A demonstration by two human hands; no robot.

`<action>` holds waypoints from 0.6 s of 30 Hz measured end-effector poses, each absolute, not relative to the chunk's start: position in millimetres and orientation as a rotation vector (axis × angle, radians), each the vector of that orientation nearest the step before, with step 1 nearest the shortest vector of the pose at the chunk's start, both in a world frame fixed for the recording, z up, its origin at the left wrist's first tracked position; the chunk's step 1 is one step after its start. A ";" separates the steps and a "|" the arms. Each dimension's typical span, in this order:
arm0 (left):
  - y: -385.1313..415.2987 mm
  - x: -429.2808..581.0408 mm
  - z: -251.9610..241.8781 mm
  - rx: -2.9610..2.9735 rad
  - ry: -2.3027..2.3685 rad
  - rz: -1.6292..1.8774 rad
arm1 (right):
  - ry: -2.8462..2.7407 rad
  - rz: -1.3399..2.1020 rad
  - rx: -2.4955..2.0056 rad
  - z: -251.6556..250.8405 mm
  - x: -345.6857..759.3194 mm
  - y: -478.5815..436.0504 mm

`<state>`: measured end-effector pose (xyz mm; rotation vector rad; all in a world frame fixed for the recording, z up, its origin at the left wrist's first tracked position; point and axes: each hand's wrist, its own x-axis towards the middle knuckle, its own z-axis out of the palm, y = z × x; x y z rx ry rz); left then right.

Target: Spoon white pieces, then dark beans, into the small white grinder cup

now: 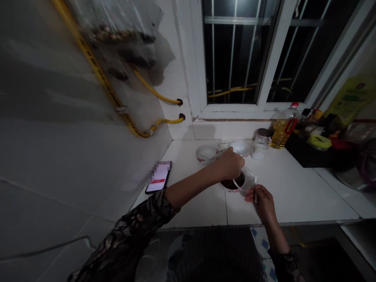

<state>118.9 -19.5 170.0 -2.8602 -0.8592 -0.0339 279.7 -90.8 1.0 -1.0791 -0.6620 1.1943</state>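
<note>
My left hand (230, 163) is closed above a bowl of dark liquid (231, 189). Its fingertips face away from me, so what they grip is hidden. My right hand (264, 199) holds a pale, see-through cup (249, 181) by its right side. The cup is tilted, its white rim over the right part of that bowl. Just beyond my left hand are a bowl (202, 157) with a metal utensil handle (216, 155) over its edge, a small glass container (222, 145) and a white bowl (242, 148).
A lit phone (158, 178) lies by the left wall. At the back stand a lidded jar (260, 145) and an oil bottle (282, 131). A black tray (302, 152) with condiments and a metal pot (357, 172) occupy the right. Yellow pipes (117, 109) run along the wall.
</note>
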 end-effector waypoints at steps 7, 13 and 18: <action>-25.3 115.4 183.0 -2.886 -0.931 -0.133 | -0.686 1.182 -1.079 2.7 279.2 -92.2; 4.6 84.0 176.4 -3.040 -1.307 -0.573 | -0.659 1.169 -1.048 4.5 277.6 -94.3; 26.1 35.8 159.9 -3.238 -1.757 -1.433 | -0.691 1.114 -1.023 2.5 277.6 -93.3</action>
